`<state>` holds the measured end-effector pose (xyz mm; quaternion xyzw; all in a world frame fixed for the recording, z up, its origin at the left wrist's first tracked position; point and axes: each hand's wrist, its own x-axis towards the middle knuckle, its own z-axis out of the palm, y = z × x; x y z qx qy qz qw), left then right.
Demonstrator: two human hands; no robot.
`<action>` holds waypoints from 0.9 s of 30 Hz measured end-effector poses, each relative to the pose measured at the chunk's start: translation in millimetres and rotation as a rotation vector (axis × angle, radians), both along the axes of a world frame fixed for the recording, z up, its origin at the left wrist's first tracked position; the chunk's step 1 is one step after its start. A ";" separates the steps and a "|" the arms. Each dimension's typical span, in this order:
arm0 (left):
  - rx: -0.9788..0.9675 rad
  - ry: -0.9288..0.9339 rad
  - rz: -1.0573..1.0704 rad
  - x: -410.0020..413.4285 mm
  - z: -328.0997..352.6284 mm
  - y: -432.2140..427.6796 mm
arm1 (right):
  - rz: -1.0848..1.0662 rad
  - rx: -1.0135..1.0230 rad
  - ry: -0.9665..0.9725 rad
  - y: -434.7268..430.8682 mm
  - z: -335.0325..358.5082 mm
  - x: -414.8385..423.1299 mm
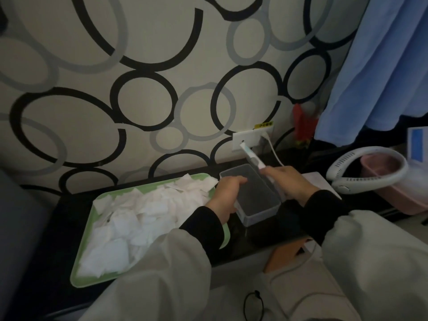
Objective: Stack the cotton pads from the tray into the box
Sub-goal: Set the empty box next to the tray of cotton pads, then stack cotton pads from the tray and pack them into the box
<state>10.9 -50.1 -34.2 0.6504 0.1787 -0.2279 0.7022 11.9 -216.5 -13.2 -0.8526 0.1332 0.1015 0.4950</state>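
While the pads lie heaped on the green tray just outside the left hand, a person steadies a clear box between both hands. The left hand curls over the box's near-left rim and grips it, apparently to keep the light box from sliding. No pads show inside the box, so the stacking looks not yet begun. The right hand lies along the box's far wall with its fingers reaching forward. The dim light hides whether it grips the wall, a lid or nothing. Tray and box stand edge to edge, which should keep each transfer short.

Beyond the right hand's fingertips a wall socket has a plug in it and a slim white tool propped against it. Further out on that side a white neck fan rests on a pink tub, under a blue curtain. Everything stands on a dark, glossy counter against wallpaper printed with black and grey rings. The room is poorly lit. Spectacles lie below the wrists.
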 end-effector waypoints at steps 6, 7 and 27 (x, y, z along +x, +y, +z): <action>0.249 -0.134 -0.103 -2.8 -11.9 9.1 | -0.229 0.038 -0.149 -41.6 0.6 9.4; 0.273 -0.165 -0.117 -3.4 -14.0 10.9 | -0.225 -0.149 -0.168 -47.5 -3.7 11.1; 0.659 -0.557 0.294 -86.3 12.2 193.3 | 0.193 0.020 -0.306 153.3 -30.8 -50.4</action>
